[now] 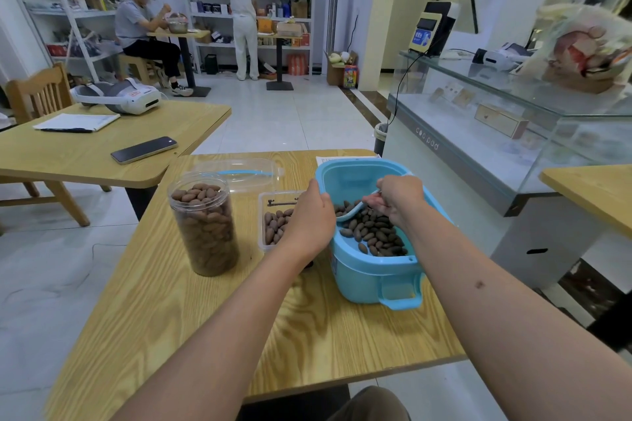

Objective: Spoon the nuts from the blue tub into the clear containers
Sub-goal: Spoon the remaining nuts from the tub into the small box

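Both forearms are bare to the frame's edge, with no sleeves, watch or rings showing on the left hand or right hand. A small dark mark sits on the right forearm.

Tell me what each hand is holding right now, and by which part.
The left hand grips the blue tub by its left rim. The right hand holds a pale scoop by its handle, its bowl down among the nuts.

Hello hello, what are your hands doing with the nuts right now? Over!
Left hand holds blue tub rim. Right hand grips scoop in nuts. Nothing blocking.
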